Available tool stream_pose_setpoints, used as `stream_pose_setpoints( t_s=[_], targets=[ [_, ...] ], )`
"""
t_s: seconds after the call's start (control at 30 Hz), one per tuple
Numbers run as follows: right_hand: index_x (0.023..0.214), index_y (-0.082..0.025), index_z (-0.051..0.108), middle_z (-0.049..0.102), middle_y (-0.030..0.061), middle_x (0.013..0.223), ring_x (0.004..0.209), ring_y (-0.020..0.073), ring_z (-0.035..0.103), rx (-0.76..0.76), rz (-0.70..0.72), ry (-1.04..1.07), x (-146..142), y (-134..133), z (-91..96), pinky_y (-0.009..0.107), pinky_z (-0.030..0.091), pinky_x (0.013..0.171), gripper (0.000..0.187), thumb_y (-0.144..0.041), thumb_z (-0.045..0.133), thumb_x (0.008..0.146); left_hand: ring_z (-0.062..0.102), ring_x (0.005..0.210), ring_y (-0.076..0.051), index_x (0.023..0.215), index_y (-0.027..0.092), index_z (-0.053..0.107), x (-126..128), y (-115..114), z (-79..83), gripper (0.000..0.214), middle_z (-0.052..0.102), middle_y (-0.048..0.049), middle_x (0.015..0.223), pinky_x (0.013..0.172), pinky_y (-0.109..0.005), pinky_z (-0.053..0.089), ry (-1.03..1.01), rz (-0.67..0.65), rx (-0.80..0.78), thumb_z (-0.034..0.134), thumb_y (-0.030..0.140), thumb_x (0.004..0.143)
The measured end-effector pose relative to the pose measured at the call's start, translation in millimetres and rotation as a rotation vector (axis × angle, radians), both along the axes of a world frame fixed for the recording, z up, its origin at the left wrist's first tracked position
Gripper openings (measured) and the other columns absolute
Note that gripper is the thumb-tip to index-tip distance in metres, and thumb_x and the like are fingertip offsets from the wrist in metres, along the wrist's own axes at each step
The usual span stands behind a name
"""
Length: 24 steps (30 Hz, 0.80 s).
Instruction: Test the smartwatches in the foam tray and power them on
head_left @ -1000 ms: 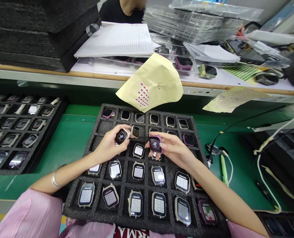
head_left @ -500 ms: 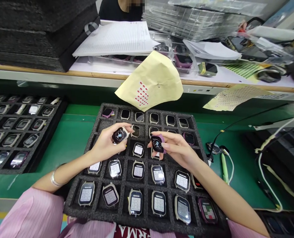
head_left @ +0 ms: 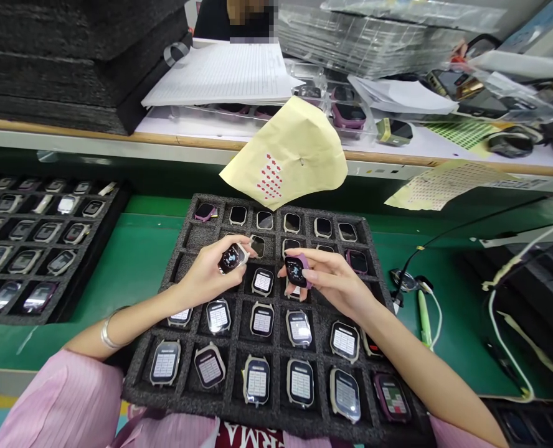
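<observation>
Above the foam tray (head_left: 283,389), my left hand (head_left: 206,267) is closed around a light-cased smartwatch (head_left: 232,257) with a lit clock face. My right hand (head_left: 335,280) pinches a purple smartwatch (head_left: 296,271) by its edges, its dark screen also lit with a dial. Both watches are raised over the tray and apart from each other. In the tray's square compartments lie several more watch bodies without straps. Those in the near rows show white list screens, such as one watch (head_left: 262,282) between my hands; the far-row watches (head_left: 292,223) have dark screens.
Another foam tray of watches (head_left: 38,249) lies on the green bench at left. A shelf edge (head_left: 187,142) crosses behind, carrying black foam stacks (head_left: 47,68), papers (head_left: 220,74) and plastic trays. A yellow sheet (head_left: 299,149) hangs over the tray's far edge. Cables (head_left: 494,323) run at right.
My left hand has tilted its watch, turning the screen more upward, and its fingers have shifted slightly. The right hand holds the purple smartwatch almost still. The whole view has shifted a little.
</observation>
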State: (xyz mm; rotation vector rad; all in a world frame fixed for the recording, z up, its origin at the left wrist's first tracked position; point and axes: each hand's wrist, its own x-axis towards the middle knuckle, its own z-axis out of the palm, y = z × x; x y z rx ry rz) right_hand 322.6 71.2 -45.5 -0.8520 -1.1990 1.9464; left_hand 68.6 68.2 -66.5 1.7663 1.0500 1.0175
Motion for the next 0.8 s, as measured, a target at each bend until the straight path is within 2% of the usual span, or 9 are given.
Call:
stream_pose_setpoints(
  t_s=[0.33,0.4,0.57,0.63,0.73,0.8],
  targets=[
    [0.114,-0.023,0.071,0.076,0.0082,0.096,0.072,0.0188,0.074,0.032,-0.055,-0.021,0.1,1.6,2.0,0.024,0.056,0.057,0.034,-0.021,0.072,0.080,0.064,0.107,-0.020,0.117,0.017,0.056,-3.1,4.2,3.4,0.038,0.070,-0.0080,0.112,0.099,-0.034,0.046,-0.057,0.057,0.019,0.059,0.008,0.080],
    [0.113,-0.023,0.071,0.076,0.0078,0.096,0.071,0.0181,0.074,0.028,-0.057,-0.033,0.6,1.4,2.8,0.024,0.056,0.058,0.033,-0.021,0.072,0.080,0.064,0.110,-0.021,0.120,0.018,0.055,-3.4,4.0,3.6,0.039,0.069,-0.0086,0.114,0.100,-0.035,0.046,-0.051,0.037,0.020,0.058,0.010,0.081],
    [0.114,-0.023,0.071,0.076,0.0078,0.096,0.071,0.0180,0.073,0.052,-0.053,-0.020,1.4,-1.3,4.5,0.024,0.055,0.057,0.034,-0.022,0.072,0.080,0.065,0.106,-0.021,0.126,0.018,0.050,-2.9,1.9,5.0,0.037,0.068,-0.0105,0.117,0.087,-0.034,0.053,-0.045,-0.020,-0.028,0.053,0.020,0.089],
    [0.114,-0.022,0.071,0.076,0.0081,0.095,0.071,0.0188,0.074,0.053,-0.040,-0.015,1.5,-2.1,4.2,0.024,0.055,0.057,0.033,-0.022,0.073,0.080,0.065,0.104,-0.021,0.124,0.018,0.051,-2.4,0.8,6.3,0.037,0.068,-0.0096,0.114,0.088,-0.033,0.052,-0.021,-0.020,-0.012,0.055,0.018,0.087],
    [0.117,-0.020,0.068,0.076,0.0097,0.098,0.076,0.0210,0.075,0.021,0.001,-0.027,0.9,-1.8,2.8,0.026,0.057,0.061,0.035,-0.022,0.072,0.082,0.065,0.102,-0.020,0.120,0.018,0.052,-1.6,-0.1,7.5,0.039,0.070,-0.0078,0.109,0.094,-0.033,0.048,-0.002,-0.029,0.014,0.059,0.014,0.082],
    [0.121,-0.019,0.064,0.075,0.0112,0.105,0.086,0.0237,0.075,-0.019,0.033,-0.020,-0.3,-1.1,1.9,0.031,0.058,0.070,0.037,-0.023,0.069,0.084,0.065,0.098,-0.019,0.121,0.018,0.050,-1.6,0.3,7.5,0.039,0.069,-0.0072,0.108,0.091,-0.032,0.049,-0.003,-0.013,-0.001,0.058,0.015,0.084]
  ],
)
